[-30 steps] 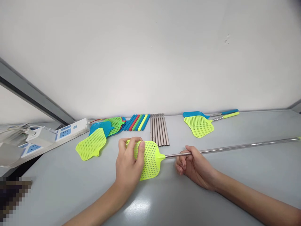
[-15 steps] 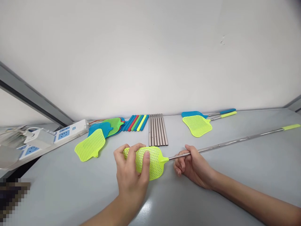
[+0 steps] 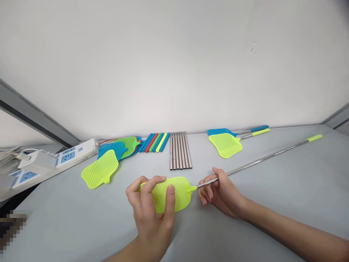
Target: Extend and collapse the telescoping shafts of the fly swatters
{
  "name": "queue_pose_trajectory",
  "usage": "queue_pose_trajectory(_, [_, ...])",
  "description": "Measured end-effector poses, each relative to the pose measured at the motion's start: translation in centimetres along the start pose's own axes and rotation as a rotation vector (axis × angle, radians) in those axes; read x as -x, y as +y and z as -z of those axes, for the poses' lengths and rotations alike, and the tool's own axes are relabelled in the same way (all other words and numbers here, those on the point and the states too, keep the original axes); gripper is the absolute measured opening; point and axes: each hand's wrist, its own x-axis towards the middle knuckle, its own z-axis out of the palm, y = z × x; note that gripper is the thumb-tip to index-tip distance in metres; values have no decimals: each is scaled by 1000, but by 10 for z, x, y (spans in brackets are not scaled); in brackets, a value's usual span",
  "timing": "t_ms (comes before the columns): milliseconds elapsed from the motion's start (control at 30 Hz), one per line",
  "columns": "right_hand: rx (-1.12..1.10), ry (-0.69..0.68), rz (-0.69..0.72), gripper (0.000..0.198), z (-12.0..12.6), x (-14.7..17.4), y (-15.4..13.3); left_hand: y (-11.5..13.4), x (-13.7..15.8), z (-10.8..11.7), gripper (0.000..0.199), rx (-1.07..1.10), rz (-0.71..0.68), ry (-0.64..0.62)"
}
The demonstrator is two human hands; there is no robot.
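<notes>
My left hand (image 3: 152, 203) grips the perforated yellow-green head of a fly swatter (image 3: 178, 193), thumb on top and fingers over its far edge. Its extended metal telescopic rod runs up to the right and ends in a yellow-green grip. Around that rod, close to the head, my right hand (image 3: 218, 189) is closed with thumb and curled fingers. Beyond the hands lies a row of several metal tubes (image 3: 180, 151). Beside them to the left are several coloured handle grips (image 3: 154, 142) in blue, red, green and yellow.
At left, a loose yellow-green swatter head (image 3: 100, 169) lies before a pile of blue, green and red heads (image 3: 111, 150). A white power strip (image 3: 77, 151) runs along the left edge. Two whole swatters, one yellow-green (image 3: 225, 145) and one blue (image 3: 222, 131), lie near the wall.
The swatter's grip end has swung inward and its rod now slants more steeply. My left hand has shifted slightly left and down with the head. The whole view has moved slightly.
</notes>
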Motion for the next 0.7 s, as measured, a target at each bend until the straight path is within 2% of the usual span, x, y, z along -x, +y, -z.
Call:
queue_pose_trajectory(233, [13,13,-8,65,-2,1,0,2,4,1,16,23,-40,5])
queue_pose_trajectory(500, [-10,39,-22,58,0,-1,6,6,5,1,19,67,-154,71])
queue_pose_trajectory(700, [49,-16,-3,60,0,-1,9,6,5,-1,17,87,-139,60])
